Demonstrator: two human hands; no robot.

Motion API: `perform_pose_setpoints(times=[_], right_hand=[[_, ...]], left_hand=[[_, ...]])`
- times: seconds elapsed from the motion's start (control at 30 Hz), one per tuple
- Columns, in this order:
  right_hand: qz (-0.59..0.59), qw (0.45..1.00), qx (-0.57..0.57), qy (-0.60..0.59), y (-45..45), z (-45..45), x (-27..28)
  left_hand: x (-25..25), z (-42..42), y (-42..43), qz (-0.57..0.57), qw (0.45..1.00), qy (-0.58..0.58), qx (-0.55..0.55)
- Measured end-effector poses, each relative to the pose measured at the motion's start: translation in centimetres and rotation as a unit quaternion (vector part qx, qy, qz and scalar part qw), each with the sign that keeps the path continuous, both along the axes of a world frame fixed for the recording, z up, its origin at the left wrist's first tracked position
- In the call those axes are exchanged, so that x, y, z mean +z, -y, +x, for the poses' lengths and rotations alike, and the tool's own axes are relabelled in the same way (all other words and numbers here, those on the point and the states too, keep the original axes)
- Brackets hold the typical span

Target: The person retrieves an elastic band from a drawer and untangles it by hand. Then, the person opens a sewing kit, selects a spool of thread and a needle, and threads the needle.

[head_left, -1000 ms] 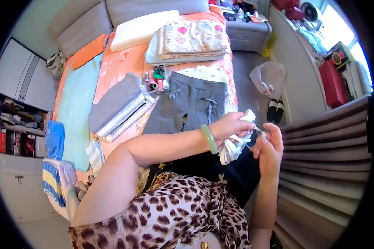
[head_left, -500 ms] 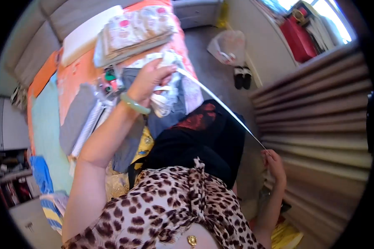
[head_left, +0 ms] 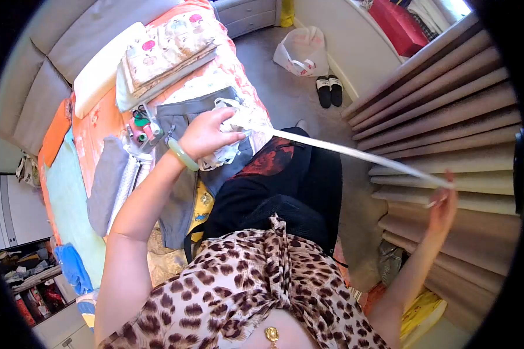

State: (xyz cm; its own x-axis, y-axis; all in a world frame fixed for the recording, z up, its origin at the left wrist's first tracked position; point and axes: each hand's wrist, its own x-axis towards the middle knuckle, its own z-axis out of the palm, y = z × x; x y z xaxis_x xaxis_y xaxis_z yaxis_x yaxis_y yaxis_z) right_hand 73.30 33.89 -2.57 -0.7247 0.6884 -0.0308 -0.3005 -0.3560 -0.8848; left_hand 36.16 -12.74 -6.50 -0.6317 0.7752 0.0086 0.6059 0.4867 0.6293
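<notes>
A long white band (head_left: 355,152), flat and tape-like, is stretched between my two hands above my lap. My left hand (head_left: 208,132), with a pale green bangle at its wrist, has thumb and fingers round a loose white bundle of the band (head_left: 247,119). Loops hang below that hand, and its hidden fingers are partly behind them. Out to the right, my right hand (head_left: 442,200) pinches the far stretch of band near the curtain. Grey trousers (head_left: 177,200) lie on the bed beneath my left arm.
A clear bag of thread spools and scissors (head_left: 142,125) sits on the bed beside a rolled grey cloth (head_left: 108,183). Folded bedding (head_left: 169,55) is stacked behind. Black slippers (head_left: 329,92) and a white plastic bag (head_left: 303,52) are on the floor. A curtain (head_left: 448,134) hangs at right.
My right hand has moved outward and up to the right, drawing out more of the band. My left hand has lowered slightly, with its thumb spread further from the fingers.
</notes>
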Motion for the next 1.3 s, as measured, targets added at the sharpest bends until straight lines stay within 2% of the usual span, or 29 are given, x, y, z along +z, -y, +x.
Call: perform_pose_setpoints(times=[0.07,0.17,0.2,0.23,0.27,0.3,0.33,0.37,0.4,0.5,0.57,0.63,0.67,0.7,0.73,0.77,0.83,0.87,0.97,1.07,1.17,1.3], right_hand=[[-0.077,0.992,0.016,-0.103,-2.0,-2.8,5.6],[0.175,0.977,0.050,-0.107,-4.3,-9.3,12.1],[0.269,0.952,0.083,-0.119,-4.1,-12.3,14.3],[0.385,0.906,0.116,-0.132,-3.6,-15.7,16.4],[0.515,0.836,0.125,-0.140,-2.5,-19.3,18.1],[0.651,0.758,-0.017,-0.049,1.1,-22.2,19.0],[0.741,0.649,-0.163,0.061,4.6,-25.1,19.9],[0.700,0.691,-0.143,0.111,8.9,-28.1,21.4],[0.710,0.690,-0.120,0.074,9.3,-30.6,20.5],[0.730,0.682,-0.034,-0.035,10.5,-38.1,12.0],[0.594,0.781,0.189,0.036,14.3,-34.2,9.1],[0.400,0.852,0.333,0.057,18.4,-28.7,6.0],[0.388,0.829,0.384,0.121,19.7,-26.4,4.3],[0.312,0.820,0.465,0.121,20.8,-24.4,2.3],[0.287,0.810,0.487,0.157,21.8,-22.5,0.4],[0.262,0.798,0.508,0.192,22.8,-21.0,-1.4],[0.106,0.851,0.481,0.185,24.3,-19.4,-4.5],[0.106,0.858,0.471,0.177,24.8,-19.3,-5.5],[0.013,0.879,0.443,0.174,26.7,-19.3,-7.1],[-0.060,0.864,0.459,0.198,27.7,-19.5,-8.6],[-0.050,0.859,0.469,0.199,28.4,-20.1,-8.1],[0.032,0.881,0.448,0.147,29.9,-20.4,-8.7]], left_hand=[[1.4,1.0,-0.8,-0.030,0.999,-0.020,-0.029],[1.0,1.5,-1.3,-0.055,0.995,0.070,-0.043],[0.7,2.1,-1.4,0.015,0.990,0.139,-0.036],[0.7,2.7,-1.6,0.035,0.969,0.242,-0.024],[0.8,3.3,-1.9,0.055,0.938,0.341,-0.011],[1.0,3.9,-2.1,0.074,0.896,0.437,0.004],[1.5,4.9,-2.5,0.111,0.863,0.492,0.023],[0.9,5.6,-2.9,0.130,0.825,0.547,0.061],[1.7,5.9,-3.1,0.116,0.804,0.579,0.064],[2.6,6.9,-3.4,0.110,0.746,0.652,0.086],[1.5,7.1,-3.0,0.125,0.724,0.671,0.098],[0.6,7.4,-3.0,0.162,0.706,0.682,0.103],[0.4,7.6,-3.0,0.177,0.695,0.689,0.106],[0.3,7.8,-3.0,0.185,0.689,0.691,0.112],[0.2,8.0,-3.0,0.191,0.684,0.694,0.117],[0.1,8.3,-3.1,0.197,0.679,0.696,0.122],[-0.3,9.0,-3.2,0.199,0.673,0.695,0.156],[-0.6,9.3,-3.1,0.209,0.667,0.694,0.171],[-1.0,10.0,-2.8,0.249,0.670,0.667,0.208],[-0.2,10.4,-2.6,0.275,0.662,0.657,0.232],[0.0,10.9,-2.5,0.304,0.643,0.641,0.289],[0.0,11.0,-2.5,0.358,0.572,0.675,0.297]])
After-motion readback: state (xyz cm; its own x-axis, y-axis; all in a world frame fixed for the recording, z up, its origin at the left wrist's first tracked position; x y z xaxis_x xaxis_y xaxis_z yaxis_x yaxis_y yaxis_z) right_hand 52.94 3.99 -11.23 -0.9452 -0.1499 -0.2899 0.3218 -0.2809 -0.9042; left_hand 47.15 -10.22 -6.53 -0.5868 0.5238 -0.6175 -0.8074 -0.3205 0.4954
